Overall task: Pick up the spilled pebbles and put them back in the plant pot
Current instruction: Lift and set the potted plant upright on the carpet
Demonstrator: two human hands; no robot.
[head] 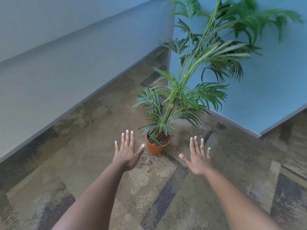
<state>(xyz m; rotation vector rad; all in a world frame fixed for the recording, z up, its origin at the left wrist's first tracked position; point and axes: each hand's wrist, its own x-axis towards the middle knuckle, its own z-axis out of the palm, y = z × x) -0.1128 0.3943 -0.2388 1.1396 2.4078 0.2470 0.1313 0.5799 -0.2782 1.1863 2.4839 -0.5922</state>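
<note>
Both hands, left hand (126, 153) and right hand (197, 159), fingers spread wide, empty, flanking the plant pot (157, 147).

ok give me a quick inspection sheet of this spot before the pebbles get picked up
surface: patterned brown and grey carpet
job's things: small orange pot stands upright holding a tall green plant, pebbles inside; spilled pebbles lie on the carpet just in front of the pot, partly hidden by the left hand
clutter: nothing seen
hands: left hand and right hand both open, fingers spread, empty, held on either side of the pot
cables: nothing seen
surroundings: pale wall on the left, blue wall behind the plant
</note>
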